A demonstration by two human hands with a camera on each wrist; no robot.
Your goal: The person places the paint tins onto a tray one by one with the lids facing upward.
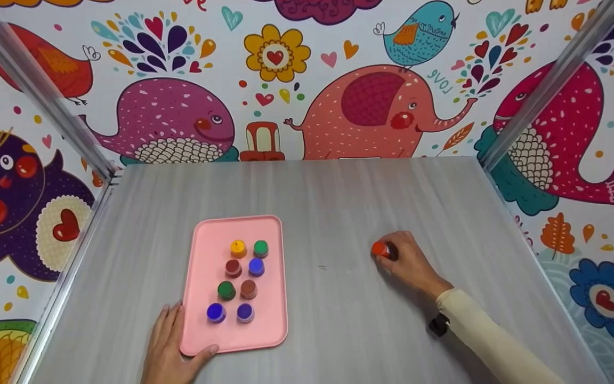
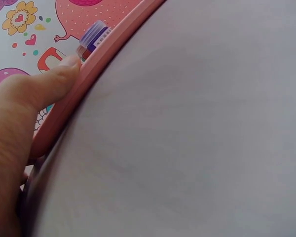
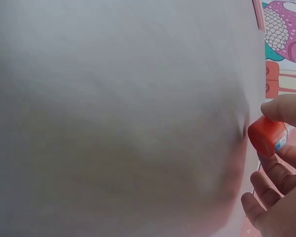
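At the right, my right hand pinches a small paint jar with an orange-red cap between thumb and fingers. The right wrist view shows this red jar with part of a label; whether it touches the table cannot be told. My left hand lies at the near left corner of a pink tray, fingers stretched along its side and thumb at its front edge. Several paint jars stand in two rows on the tray, among them a yellow one, a green one and a purple one.
A grey wood-grain table lies under everything. Walls with cartoon prints enclose its back and sides, and metal corner posts rise at both back corners. A dark wrist device sits at the right sleeve.
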